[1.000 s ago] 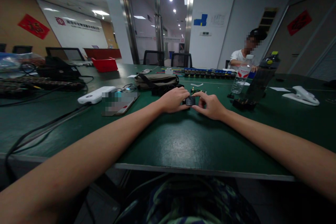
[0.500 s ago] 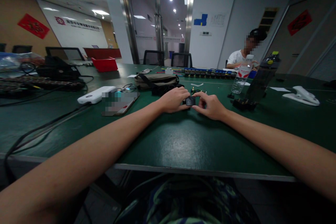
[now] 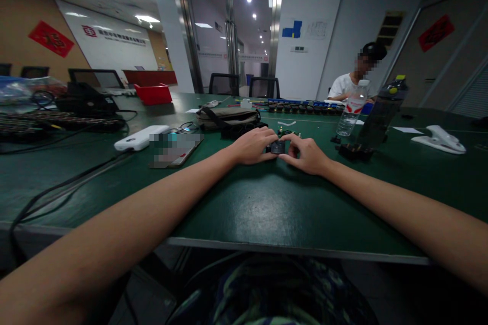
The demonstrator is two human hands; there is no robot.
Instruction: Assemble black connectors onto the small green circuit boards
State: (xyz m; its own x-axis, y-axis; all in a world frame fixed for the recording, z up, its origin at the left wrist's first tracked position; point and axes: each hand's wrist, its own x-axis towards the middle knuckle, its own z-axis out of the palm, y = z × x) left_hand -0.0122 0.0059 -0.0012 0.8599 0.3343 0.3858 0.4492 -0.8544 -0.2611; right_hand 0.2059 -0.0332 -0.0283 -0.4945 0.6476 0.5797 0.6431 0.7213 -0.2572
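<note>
Between my two hands, low over the green table (image 3: 259, 208), is a small black block-like part (image 3: 278, 148); its exact kind is too small to make out. My left hand (image 3: 254, 145) grips it from the left, with thumb below and fingers curled above. From the right, my right hand (image 3: 306, 154) pinches the same part between thumb and index finger. Just behind the fingers lies a small green-and-gold piece (image 3: 285, 132), partly hidden by them. A grey-olive pouch (image 3: 227, 117) with a dark strap rests beyond my left hand.
Left of my forearm lie a phone (image 3: 179, 151) and a white power bank (image 3: 142, 137) with a cable. A water bottle (image 3: 347, 119), a dark tall bottle (image 3: 381, 114) and a white clamp-like piece (image 3: 438, 140) are at right. A person (image 3: 345, 86) sits across the table. A red bin (image 3: 153, 94) stands back left.
Both hands keep their hold on the black part at almost the same spot. The part seems turned slightly between the fingers. The whole view has shifted a little.
</note>
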